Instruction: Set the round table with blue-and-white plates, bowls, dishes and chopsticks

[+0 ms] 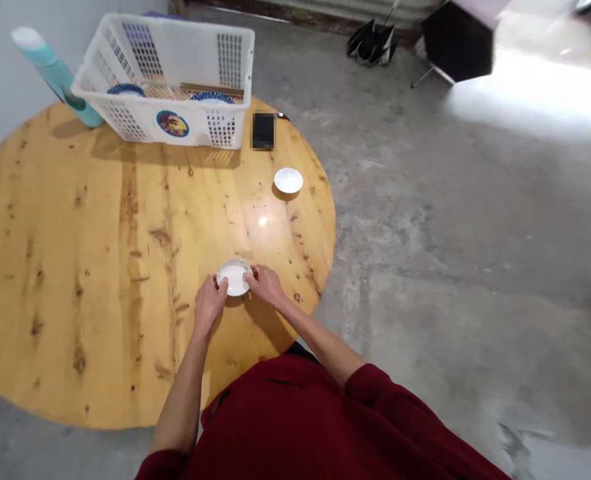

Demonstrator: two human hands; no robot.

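A small white bowl (236, 279) is held between my two hands near the front of the round wooden table. My left hand (211, 299) grips its left rim, the thumb resting over the inner edge. On the right rim, my right hand (265, 283) does the same with its thumb inside. The fingers under the bowl are partly hidden, and I cannot tell whether it touches the tabletop. A second white bowl (288, 181) sits farther off, toward the table's right edge.
A white plastic basket (162, 100) with blue-rimmed dishes and chopsticks stands at the back of the wooden table (100, 247). Left of it is a turquoise bottle (58, 77). A dark pixelated object (264, 131) lies right of the basket. Beyond the edge is concrete floor (450, 220).
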